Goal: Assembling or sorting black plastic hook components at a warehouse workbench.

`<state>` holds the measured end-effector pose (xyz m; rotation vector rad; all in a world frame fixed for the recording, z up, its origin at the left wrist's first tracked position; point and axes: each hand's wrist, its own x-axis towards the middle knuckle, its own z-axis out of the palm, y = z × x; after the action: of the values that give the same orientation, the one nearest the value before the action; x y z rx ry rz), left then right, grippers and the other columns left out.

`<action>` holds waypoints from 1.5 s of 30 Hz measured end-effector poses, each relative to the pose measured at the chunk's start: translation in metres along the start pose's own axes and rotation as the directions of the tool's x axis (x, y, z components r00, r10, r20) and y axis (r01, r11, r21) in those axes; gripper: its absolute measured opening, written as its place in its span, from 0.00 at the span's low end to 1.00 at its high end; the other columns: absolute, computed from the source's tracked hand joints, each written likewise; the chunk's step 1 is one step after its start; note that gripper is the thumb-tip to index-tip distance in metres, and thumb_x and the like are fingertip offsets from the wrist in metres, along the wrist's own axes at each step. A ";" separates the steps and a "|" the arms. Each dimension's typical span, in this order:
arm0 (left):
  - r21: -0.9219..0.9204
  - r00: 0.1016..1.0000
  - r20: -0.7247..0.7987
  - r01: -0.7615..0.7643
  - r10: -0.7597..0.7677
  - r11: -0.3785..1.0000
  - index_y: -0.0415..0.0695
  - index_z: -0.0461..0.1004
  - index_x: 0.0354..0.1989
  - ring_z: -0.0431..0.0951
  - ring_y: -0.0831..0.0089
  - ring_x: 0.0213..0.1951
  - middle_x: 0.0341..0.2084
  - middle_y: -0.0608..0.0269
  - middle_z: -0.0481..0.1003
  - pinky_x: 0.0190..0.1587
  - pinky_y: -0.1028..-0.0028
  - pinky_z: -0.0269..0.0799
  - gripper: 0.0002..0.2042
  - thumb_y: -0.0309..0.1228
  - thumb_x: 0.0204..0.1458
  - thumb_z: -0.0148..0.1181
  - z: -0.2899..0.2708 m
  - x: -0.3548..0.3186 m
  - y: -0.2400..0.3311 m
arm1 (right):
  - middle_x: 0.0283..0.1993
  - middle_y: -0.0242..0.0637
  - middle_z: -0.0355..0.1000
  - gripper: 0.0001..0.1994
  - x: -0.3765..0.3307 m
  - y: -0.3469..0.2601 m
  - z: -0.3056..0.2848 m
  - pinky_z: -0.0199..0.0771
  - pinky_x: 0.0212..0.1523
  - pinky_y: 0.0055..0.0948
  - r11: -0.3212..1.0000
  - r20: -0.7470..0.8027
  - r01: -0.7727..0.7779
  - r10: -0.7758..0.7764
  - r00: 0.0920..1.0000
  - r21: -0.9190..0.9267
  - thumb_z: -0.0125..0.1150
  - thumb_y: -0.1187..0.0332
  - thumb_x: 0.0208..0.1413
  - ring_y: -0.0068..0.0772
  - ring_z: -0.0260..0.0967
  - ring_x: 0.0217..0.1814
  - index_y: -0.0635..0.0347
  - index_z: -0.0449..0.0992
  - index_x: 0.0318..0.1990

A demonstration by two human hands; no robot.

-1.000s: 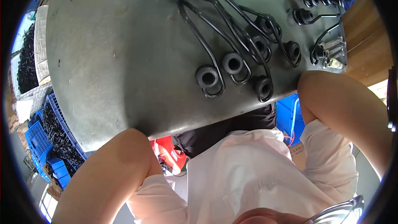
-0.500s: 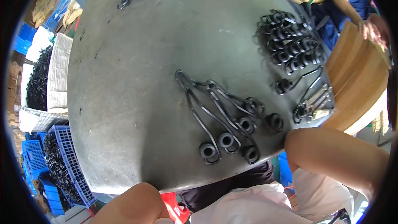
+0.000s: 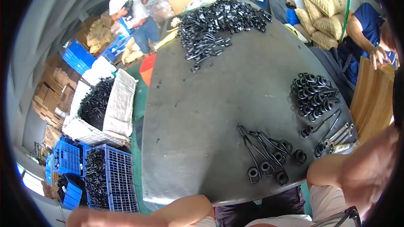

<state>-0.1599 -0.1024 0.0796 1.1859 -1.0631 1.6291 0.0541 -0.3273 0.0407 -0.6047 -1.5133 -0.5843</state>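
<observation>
The left hand is a smooth, motion-blurred shape at the lower edge; whether its fingers are spread or curled, I cannot tell. The right hand, also smeared, is raised close to the camera at the right rim; its fingers cannot be made out, nor whether it grips anything. Both bare arms bend at the table's near edge.

Between the arms, on the table near that edge, lie the wire parts: glossy black rods bent into long narrow loops, fanned out and overlapping, with thick matt black rings at their near ends. Just beside the right arm are slim, shiny metal wrenches, and next to them an opened-out V of black wire with a ring at each end. Beyond it sits a tight stack of similar ringed pieces.

The table is a dull grey sheet, scuffed and flecked, with rounded corners. At its far end spreads a tangled, glinting heap of small black parts. To the left on the floor stand a lattice-walled blue plastic crate and a bin lined with creased white cloth, both filled with black pieces. At right, a co-worker's hand touches a curved, grained wooden board.
</observation>
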 end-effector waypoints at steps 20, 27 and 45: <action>0.507 -0.101 0.760 0.710 -0.642 0.489 0.40 0.73 0.36 0.78 0.50 0.35 0.32 0.51 0.76 0.36 0.56 0.73 0.12 0.37 0.55 0.65 0.009 -0.059 -0.067 | 0.52 0.58 0.70 0.34 0.000 0.031 0.098 0.74 0.51 0.48 0.683 0.786 -0.724 0.497 0.368 -0.093 0.59 0.55 0.63 0.60 0.73 0.50 0.75 0.57 0.65; 0.408 -0.074 0.830 0.756 -0.553 0.511 0.40 0.73 0.37 0.78 0.50 0.35 0.32 0.51 0.76 0.37 0.57 0.73 0.13 0.37 0.55 0.66 0.033 -0.079 -0.077 | 0.49 0.56 0.71 0.30 -0.004 0.021 0.126 0.75 0.47 0.48 0.775 0.632 -0.625 0.531 0.565 -0.091 0.59 0.56 0.62 0.60 0.73 0.47 0.74 0.62 0.60; 0.268 -0.044 0.914 0.812 -0.402 0.519 0.40 0.73 0.39 0.78 0.51 0.36 0.32 0.51 0.76 0.37 0.57 0.74 0.13 0.37 0.55 0.66 0.067 -0.110 -0.091 | 0.35 0.47 0.76 0.10 -0.009 0.034 0.130 0.74 0.37 0.47 0.742 0.559 -0.668 0.531 0.637 0.057 0.56 0.59 0.62 0.50 0.76 0.39 0.56 0.73 0.38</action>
<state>-0.0345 -0.1547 -0.0004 1.9934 -1.0529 -0.2499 -0.0170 -0.2137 0.0280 -1.0621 -1.7007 0.3438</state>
